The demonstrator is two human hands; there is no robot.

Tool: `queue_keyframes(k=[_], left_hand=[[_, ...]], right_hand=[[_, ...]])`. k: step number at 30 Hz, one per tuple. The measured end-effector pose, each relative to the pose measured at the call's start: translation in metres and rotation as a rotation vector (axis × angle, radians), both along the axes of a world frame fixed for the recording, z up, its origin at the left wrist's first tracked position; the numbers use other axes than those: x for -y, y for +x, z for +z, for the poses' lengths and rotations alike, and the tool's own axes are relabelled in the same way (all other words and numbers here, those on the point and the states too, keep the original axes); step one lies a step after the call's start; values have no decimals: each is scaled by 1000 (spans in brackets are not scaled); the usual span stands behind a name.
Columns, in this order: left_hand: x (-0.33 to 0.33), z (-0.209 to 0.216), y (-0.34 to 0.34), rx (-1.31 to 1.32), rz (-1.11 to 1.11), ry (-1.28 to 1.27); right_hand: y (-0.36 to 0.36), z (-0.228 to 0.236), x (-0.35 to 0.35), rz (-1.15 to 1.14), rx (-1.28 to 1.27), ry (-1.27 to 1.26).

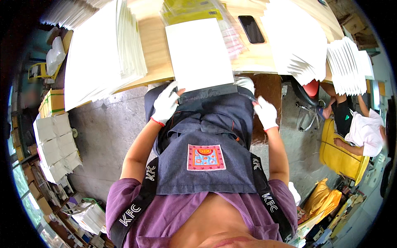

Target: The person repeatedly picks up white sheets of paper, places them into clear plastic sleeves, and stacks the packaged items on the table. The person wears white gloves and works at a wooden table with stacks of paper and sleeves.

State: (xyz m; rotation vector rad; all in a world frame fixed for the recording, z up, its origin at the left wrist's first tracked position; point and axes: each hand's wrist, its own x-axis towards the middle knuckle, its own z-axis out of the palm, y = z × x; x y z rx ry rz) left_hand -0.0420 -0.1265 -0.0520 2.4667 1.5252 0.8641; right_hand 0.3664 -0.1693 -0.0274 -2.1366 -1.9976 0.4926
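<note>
A blank white sheet (200,56) lies at the table's front edge, apparently in a clear plastic bag whose see-through flap (209,93) hangs over my lap. My left hand (166,104), in a white glove with bare fingertips, pinches the bag's near left corner. My right hand (265,112), gloved the same way, is off the near right corner, over my right thigh. Its fingers are closed and slightly blurred; a thin strip seems to run from the flap to them, but what they hold is unclear.
Tall stacks of white sheets stand left (97,53) and right (295,41) on the wooden table (155,49). Yellow-printed plastic bags (190,12) and a black phone (251,29) lie beyond the sheet. At right, another person in a white shirt (366,132) is near a yellow seat (341,155).
</note>
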Motion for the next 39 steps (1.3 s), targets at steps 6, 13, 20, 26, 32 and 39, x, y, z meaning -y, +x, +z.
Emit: queue_keyframes(k=[6, 13, 20, 26, 32, 39], left_hand=[[-13, 23, 14, 49, -155, 110], [5, 1, 16, 1236, 317, -597], [5, 93, -5, 1174, 222, -714], [31, 200, -86, 713, 310, -257], [6, 235, -171, 850, 518, 75], [-16, 156, -221, 824, 603, 154]], right_hand=[[-78, 27, -66, 533, 10, 448], [-94, 4, -68, 31, -537, 191], [-103, -11, -46, -169, -1320, -399], [-185, 73, -70, 48, -1534, -550], [-313, 157, -133, 339, -1501, -352], [-299, 160, -134, 322, -1491, -366]])
